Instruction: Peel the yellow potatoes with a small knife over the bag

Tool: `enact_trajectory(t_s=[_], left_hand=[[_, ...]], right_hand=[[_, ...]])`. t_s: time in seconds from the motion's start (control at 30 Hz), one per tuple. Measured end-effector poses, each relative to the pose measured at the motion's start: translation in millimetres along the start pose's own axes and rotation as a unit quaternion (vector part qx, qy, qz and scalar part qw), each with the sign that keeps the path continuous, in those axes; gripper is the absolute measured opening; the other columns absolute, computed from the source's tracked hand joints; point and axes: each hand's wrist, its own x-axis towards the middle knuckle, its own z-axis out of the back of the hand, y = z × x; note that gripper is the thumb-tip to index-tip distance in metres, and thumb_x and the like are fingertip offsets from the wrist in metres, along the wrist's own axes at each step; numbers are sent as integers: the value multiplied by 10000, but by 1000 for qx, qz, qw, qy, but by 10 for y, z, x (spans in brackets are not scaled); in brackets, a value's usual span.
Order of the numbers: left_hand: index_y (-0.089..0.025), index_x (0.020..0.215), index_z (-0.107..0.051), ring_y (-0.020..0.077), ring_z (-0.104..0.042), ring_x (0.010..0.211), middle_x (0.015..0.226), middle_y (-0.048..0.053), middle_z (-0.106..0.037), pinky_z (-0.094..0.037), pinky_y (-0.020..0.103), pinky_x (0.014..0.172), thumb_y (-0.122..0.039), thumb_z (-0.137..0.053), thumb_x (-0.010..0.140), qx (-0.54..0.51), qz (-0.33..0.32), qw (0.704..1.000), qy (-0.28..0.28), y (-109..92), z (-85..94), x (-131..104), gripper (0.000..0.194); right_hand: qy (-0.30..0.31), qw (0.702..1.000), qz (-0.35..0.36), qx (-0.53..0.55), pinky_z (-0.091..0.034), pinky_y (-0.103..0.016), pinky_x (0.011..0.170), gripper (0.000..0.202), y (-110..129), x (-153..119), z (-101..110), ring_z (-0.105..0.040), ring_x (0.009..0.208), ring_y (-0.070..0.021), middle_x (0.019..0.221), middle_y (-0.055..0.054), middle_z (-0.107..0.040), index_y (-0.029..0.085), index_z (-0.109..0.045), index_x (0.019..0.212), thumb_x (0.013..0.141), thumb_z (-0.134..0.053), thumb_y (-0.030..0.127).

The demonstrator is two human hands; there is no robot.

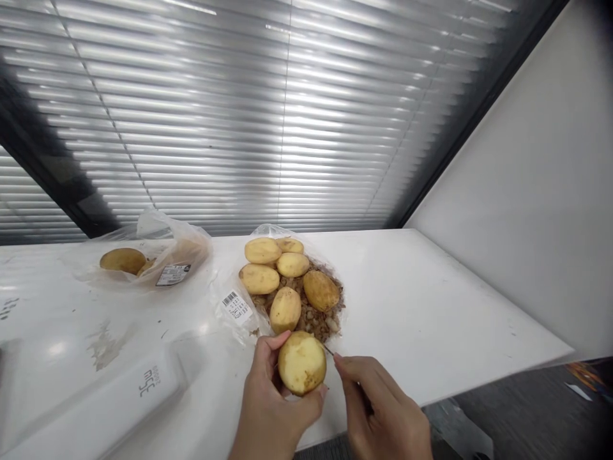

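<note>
On the long white plastic case at lower left, the number "20000" runs sideways beside larger, unclear letters. The white barcoded label on the clear plastic bag near centre shows blurred figures; the black-and-white label on the cloudy plastic bag at left is unreadable.

Handheld potato, rounded, part-peeled: pale flesh bared, brownish skin patches low and at edges. Thin dark tool just beside, upper right, mostly hidden.
</note>
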Motion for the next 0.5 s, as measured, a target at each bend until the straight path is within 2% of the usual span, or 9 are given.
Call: enact_trajectory(t_s=[0.17, 0.3, 0.5], left_hand=[[-201, 1031, -543, 261, -694, 1026, 1118, 90, -706, -588, 353, 858, -127, -798, 543, -14, 7, 1000, 1, 0, 15, -1, 556], [-204, 1041, -546, 268, -694, 1057, 1177, 105, -699, -589, 362, 873, -119, -795, 564, -11, 7, 1000, 14, 10, 42, -5, 545], [-212, 1061, -540, 257, -690, 1074, 1180, 92, -700, -579, 347, 898, -94, -776, 578, 3, -3, 999, 38, 35, 64, 0, 550]], right_hand=[[21, 1000, 10, 6, -562, -116, 688, 248, -43, -55, 37, -726, 712, -79, 801, 14, -717, 208, -611, 973, 907, -461, 21], [-2, 1000, 1, 25, -560, -114, 711, 253, -73, -65, 11, -720, 722, -76, 810, 7, -710, 207, -616, 984, 923, -445, 31], [28, 999, 16, 34, -567, -117, 745, 279, -81, -39, 19, -733, 776, -84, 857, -13, -726, 200, -625, 997, 906, -448, 4]])
